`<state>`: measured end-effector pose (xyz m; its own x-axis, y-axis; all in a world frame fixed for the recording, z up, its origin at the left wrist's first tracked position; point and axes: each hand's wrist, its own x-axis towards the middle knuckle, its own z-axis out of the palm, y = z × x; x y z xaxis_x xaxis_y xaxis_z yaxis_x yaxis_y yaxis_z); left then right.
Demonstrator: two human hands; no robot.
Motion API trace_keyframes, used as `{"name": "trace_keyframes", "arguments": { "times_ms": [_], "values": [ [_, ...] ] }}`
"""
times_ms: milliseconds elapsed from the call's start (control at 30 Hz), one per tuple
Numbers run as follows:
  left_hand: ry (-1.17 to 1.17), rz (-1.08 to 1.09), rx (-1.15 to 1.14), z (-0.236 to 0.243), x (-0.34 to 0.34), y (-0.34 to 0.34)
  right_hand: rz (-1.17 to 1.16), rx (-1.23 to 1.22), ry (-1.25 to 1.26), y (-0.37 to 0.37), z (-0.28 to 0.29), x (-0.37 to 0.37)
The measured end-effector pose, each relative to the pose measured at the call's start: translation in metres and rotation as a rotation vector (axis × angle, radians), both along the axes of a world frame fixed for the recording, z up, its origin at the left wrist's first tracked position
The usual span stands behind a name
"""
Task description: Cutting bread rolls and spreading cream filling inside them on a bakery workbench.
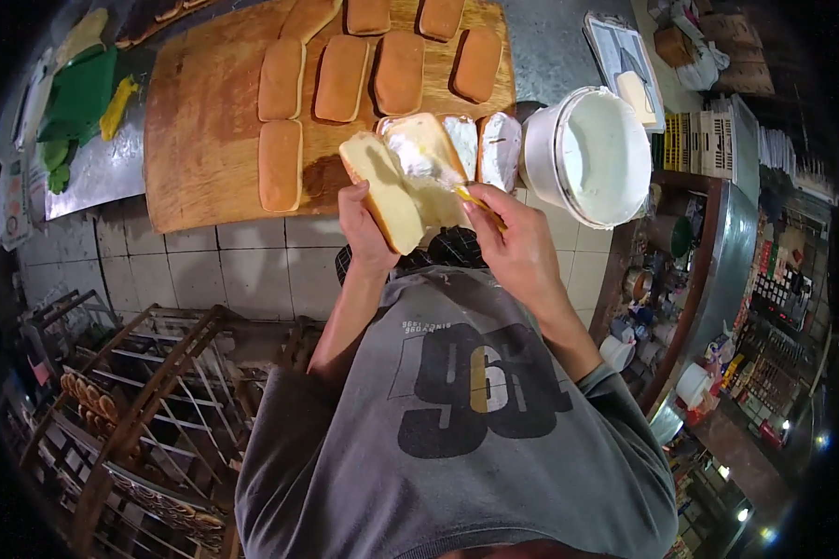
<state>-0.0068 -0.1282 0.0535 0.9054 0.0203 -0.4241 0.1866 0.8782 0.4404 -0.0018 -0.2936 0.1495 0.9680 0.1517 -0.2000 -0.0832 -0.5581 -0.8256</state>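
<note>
Seen from the wearer, whose grey shirt (438, 373) is nearest, the left hand (368, 233) at eleven o'clock grips an opened loaf (382, 182) by its outer side. The right hand (517, 233), at one o'clock, is closed around a yellow-handled spreader (476, 198); its blade is too small to make out. The loaf sits at twelve o'clock, at the near edge of a wooden board (196, 140). White cream covers the upper part of its right half; the left half looks bare. Good spreading probably calls for light, flat strokes toward the bare end, with the left hand supporting the soft crumb against tearing. Beyond, at one o'clock, stands a white bucket (541, 154); farther, at twelve, lie brown loaves (399, 74).
</note>
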Motion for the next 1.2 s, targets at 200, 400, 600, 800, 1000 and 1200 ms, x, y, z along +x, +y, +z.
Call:
{"name": "trace_keyframes", "arguments": {
  "times_ms": [200,400,600,800,1000,1200],
  "values": [
    [-0.095,0.170,-0.034,0.005,0.009,-0.012,0.212,-0.401,-0.227,0.022,0.008,0.012],
    [-0.182,0.331,0.114,0.024,0.073,-0.002,0.282,-0.430,-0.004,-0.036,0.058,-0.030],
    [-0.372,0.003,-0.215,-0.002,0.075,-0.016,-0.121,-0.531,-0.092,-0.187,0.086,0.015],
    [-0.002,-0.152,-0.240,-0.003,0.031,-0.114,0.260,-1.013,0.082,-0.249,-0.009,0.115],
    [0.102,-0.077,-0.113,0.006,0.007,-0.183,0.596,-0.729,0.083,-0.230,-0.066,0.171],
    [0.193,0.052,0.000,0.018,0.004,-0.200,0.729,-0.591,0.131,-0.217,-0.064,0.179]
  ]
}}
